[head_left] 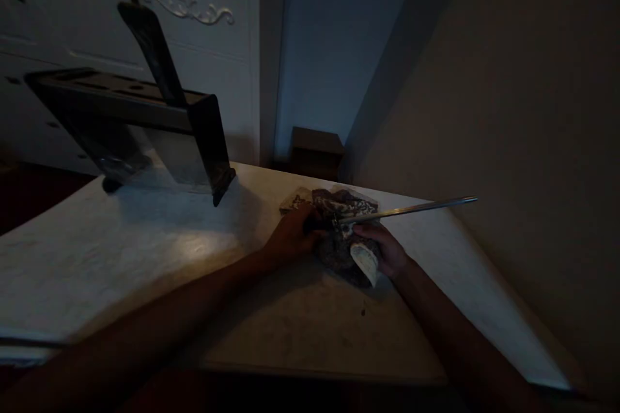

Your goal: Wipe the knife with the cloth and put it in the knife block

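The scene is dim. My left hand [293, 235] is closed on the dark handle of a long thin metal rod, perhaps a honing steel [411, 209], which points right over the table. My right hand [385, 248] grips a patterned cloth [346, 206] bunched around the rod's base near the handle. A pale fold of the cloth [365, 259] shows under my right fingers. Part of the cloth lies flat on the white table [145, 258] behind my hands.
A dark knife block [130, 116] with one knife handle [150, 51] sticking up stands at the table's back left. A small brown box [317, 148] sits behind the table by the wall. A white cabinet [194, 26] rises at the back.
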{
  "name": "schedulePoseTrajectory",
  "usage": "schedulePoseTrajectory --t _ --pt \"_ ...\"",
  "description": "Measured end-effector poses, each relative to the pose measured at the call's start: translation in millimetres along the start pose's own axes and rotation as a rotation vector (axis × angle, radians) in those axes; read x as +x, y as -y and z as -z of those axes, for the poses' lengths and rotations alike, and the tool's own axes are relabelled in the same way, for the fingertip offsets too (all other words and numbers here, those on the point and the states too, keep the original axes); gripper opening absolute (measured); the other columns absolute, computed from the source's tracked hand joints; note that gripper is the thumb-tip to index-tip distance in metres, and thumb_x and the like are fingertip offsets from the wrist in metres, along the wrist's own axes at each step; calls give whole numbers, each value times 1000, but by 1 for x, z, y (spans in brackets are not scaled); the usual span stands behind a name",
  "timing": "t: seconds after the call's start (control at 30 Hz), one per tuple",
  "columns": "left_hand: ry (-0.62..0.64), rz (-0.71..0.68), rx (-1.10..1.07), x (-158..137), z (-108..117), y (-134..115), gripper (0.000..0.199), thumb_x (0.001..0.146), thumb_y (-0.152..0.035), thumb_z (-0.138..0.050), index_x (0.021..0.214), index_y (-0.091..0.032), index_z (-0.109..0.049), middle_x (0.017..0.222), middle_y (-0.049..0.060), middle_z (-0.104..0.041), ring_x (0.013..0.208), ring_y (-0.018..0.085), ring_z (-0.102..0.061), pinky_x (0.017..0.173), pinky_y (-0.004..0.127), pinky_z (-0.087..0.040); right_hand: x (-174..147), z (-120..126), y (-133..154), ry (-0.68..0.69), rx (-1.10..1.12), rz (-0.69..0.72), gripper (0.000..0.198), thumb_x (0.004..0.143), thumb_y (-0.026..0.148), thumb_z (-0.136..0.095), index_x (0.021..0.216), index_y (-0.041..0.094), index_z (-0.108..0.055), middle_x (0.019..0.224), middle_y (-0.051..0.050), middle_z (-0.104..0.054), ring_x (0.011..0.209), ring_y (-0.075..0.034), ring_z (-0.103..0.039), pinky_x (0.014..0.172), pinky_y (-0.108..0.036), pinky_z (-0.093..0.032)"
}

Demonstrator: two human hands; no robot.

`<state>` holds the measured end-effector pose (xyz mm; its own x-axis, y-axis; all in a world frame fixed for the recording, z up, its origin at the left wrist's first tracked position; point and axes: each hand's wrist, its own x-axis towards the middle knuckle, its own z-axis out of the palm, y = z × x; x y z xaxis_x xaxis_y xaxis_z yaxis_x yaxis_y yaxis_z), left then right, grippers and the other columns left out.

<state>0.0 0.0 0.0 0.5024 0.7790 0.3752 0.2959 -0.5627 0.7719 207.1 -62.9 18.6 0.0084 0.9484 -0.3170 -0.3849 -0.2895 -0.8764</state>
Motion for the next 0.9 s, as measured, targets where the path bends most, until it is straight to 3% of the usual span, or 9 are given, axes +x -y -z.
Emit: schedulePoseTrajectory --t 0.27,0.47,0.63,0.73,0.9 --pt "-47 20 -35 -2 -2 -1 20 75 -30 -65 89 -18 -57 89 4 -63 84 21 -58 77 36 -47 1 1 -2 26 20 10 32 55 22 -84 84 15 -73 81 -6 -76 66 -19 -70 66 -28 -57" --pt "-94 29 -65 -2 -1 -1 24 82 -36 -60 97 -17 -61 97 6 -66 91 22 -60 83 35 -48 6 -6 2 -91 218 -32 22 68 34 -76 81 18 -71 84 -6 -76 86 -26 -72 81 -37 -59" --pt "-75 61 -46 -1 0 0 25 84 -37 -58 99 -17 -64 97 6 -68 92 22 -62 83 35 -48 8 -6 5 -125 239 33 23 75 44 -70 82 22 -68 83 -4 -75 98 -26 -69 91 -40 -56" --pt "-26 107 -23 -1 1 -1 30 85 -40 -57 103 -18 -65 102 8 -69 96 24 -62 85 38 -47 3 -7 3 -73 213 81 29 70 49 -74 81 23 -68 84 -4 -75 98 -28 -69 90 -42 -56" --pt "56 89 -75 0 4 -3 39 85 -38 -55 117 -18 -64 118 10 -67 108 28 -61 96 43 -44 -6 -9 -1 3 130 27 28 56 33 -81 77 19 -70 77 -5 -74 78 -27 -71 80 -40 -58"
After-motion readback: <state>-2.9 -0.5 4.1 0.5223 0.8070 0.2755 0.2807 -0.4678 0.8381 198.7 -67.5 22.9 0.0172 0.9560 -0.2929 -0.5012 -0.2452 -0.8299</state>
